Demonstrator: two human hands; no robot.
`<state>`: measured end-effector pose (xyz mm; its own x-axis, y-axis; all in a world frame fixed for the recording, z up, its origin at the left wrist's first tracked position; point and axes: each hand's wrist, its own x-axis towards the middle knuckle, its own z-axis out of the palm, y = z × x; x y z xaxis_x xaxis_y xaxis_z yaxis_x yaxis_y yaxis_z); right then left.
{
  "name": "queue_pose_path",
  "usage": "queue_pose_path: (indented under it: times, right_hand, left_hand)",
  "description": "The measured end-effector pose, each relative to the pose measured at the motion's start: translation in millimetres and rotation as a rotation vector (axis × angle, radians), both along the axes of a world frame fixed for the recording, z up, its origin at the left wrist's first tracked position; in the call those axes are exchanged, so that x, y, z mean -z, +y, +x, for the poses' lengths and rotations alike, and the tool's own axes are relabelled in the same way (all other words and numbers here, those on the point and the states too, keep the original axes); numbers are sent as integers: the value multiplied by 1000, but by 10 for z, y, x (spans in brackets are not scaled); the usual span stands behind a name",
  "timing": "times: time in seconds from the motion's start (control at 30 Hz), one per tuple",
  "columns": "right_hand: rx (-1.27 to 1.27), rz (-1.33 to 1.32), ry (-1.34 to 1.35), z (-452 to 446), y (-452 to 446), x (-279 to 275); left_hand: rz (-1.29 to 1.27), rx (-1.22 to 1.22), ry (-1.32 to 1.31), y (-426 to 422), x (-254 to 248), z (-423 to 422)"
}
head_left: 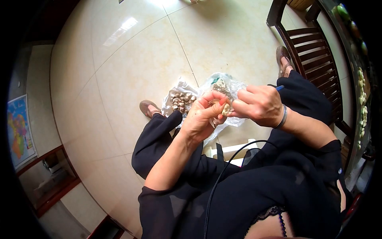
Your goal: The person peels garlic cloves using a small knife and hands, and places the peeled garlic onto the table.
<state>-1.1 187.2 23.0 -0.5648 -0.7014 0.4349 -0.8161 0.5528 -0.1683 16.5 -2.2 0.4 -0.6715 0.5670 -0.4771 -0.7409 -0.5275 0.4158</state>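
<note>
In front of my lap, my left hand (203,115) pinches a small pale clove (226,108), which looks like garlic, between thumb and fingers. My right hand (258,104) is closed around a slim tool with a blue handle end (280,87). The fingertips of this hand meet the clove, and most of the tool is hidden in the fist. Beyond my left hand, several brownish-white unpeeled cloves (182,100) lie on a white plastic bag (172,92). Behind both hands spreads a clear plastic bag (229,81) holding dry peel-like scraps (218,85).
A white plastic object (230,150) is low between my legs. A dark slatted wooden chair (314,51) stands at the right, beside a surface with a row of pale pieces (362,103). A black cable (217,183) crosses my lap. Pale floor tiles (131,75) surround the bags.
</note>
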Motion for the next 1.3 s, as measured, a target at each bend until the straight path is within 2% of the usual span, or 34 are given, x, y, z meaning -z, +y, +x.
queue_pose_path:
  times: [0.33, 0.43, 0.5, 0.63, 1.0, 1.3]
  right_hand:
    - [-22, 10, -2, -19, 24, -37]
    - [-23, -12, -53, -15, 16, -24]
    - [3, -108, -120, -15, 11, 33]
    - [19, -139, -185, -2, 5, 64]
    - [1, -222, -608, 36, 28, 107]
    - [-80, -229, -685, 49, 10, 131]
  left_hand:
    - [77, -117, -42, 24, 49, 25]
    - [107, -166, 33, 42, 18, 13]
    - [94, -166, 44, 41, 9, -1]
    - [69, -179, 82, 31, 0, -18]
    - [-32, -206, 89, -2, 39, -22]
    - [-93, -225, 41, 0, 49, -21]
